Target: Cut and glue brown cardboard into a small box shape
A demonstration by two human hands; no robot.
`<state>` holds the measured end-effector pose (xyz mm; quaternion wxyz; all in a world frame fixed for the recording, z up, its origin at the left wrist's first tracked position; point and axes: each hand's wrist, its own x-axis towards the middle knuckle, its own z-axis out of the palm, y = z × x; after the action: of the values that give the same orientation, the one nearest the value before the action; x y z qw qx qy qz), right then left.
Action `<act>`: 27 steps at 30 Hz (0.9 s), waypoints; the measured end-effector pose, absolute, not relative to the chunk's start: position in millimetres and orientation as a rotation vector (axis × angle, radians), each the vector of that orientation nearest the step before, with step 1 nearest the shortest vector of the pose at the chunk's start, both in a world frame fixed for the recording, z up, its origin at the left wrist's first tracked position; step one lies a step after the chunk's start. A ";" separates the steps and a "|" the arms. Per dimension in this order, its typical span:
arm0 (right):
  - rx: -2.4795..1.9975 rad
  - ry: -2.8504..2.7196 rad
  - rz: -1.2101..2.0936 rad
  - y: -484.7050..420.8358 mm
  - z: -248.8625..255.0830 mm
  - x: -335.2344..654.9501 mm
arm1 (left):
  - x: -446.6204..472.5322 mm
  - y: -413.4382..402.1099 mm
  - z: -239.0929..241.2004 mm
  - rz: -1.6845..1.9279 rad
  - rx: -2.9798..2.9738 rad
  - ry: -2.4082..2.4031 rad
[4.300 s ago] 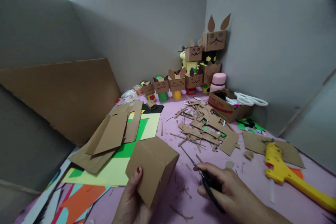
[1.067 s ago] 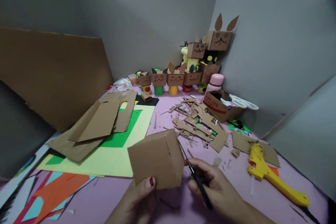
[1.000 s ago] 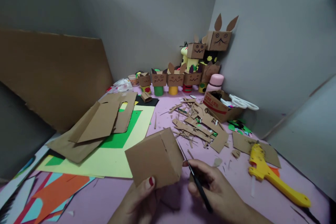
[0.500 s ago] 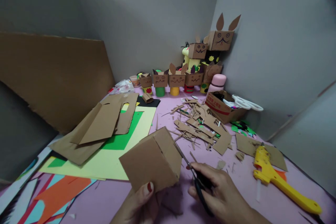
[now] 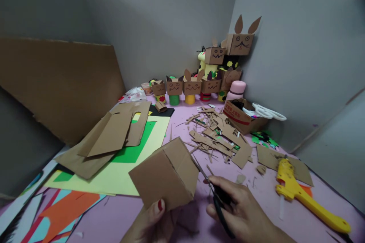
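Note:
In the head view a small cardboard box (image 5: 159, 176) is tilted up off the table at the centre front. My left hand (image 5: 152, 216) grips it from below, with the thumb lying on its near face and the other fingers mostly hidden behind it. My right hand (image 5: 236, 205) is closed round the handles of a pair of black scissors (image 5: 218, 207). Their blades point up and away along the box's right edge. Whether the blades touch the cardboard I cannot tell.
Cardboard scraps (image 5: 216, 133) lie beyond the box. A yellow glue gun (image 5: 296, 193) rests at right. Cardboard sheets (image 5: 111, 133) and coloured paper (image 5: 137, 182) lie left. Box-headed animal figures (image 5: 192, 85) line the back, beside a carton (image 5: 242, 119) holding white-handled scissors (image 5: 268, 112).
The box has turned very slightly in my left hand. My right hand and the scissors have shifted a little to the right.

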<state>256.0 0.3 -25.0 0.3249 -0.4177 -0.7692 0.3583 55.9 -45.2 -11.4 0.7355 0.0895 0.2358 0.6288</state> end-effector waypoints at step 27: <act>-1.098 -2.102 0.897 1.2 -20.7 258.6 | 49.4 -46.3 -11.9 1.385 0.208 0.582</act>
<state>258.6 1.2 -20.7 0.2984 -0.4131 -0.7913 0.3378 49.4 -46.3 -11.9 0.7260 0.0944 0.2640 0.6279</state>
